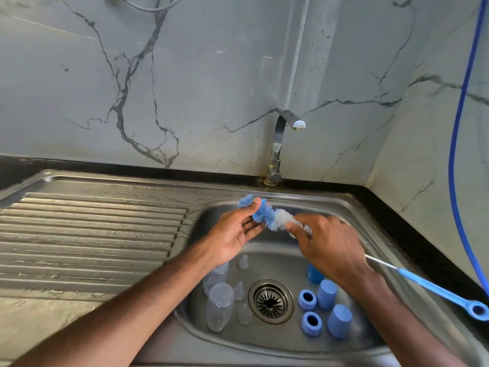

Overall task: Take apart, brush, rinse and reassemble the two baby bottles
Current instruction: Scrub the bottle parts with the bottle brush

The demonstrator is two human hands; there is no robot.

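Note:
Both hands hold a bottle brush (275, 219) above the sink basin (375, 337). My left hand (235, 234) has its thumb on the brush's blue tip, with the fingers straight beneath it. My right hand (328, 245) grips the white bristles near the wire stem; the blue handle (444, 295) sticks out to the right. On the basin floor lie two clear bottle bodies (219, 305), clear teats (243, 262), two blue screw rings (307, 299) and blue caps (338, 320).
A steel tap (277, 144) stands behind the basin, with no water running. The ribbed draining board (87, 234) lies to the left, wet in places. A drain strainer (270, 300) sits at the basin's centre. A blue hose (457, 128) hangs along the right wall.

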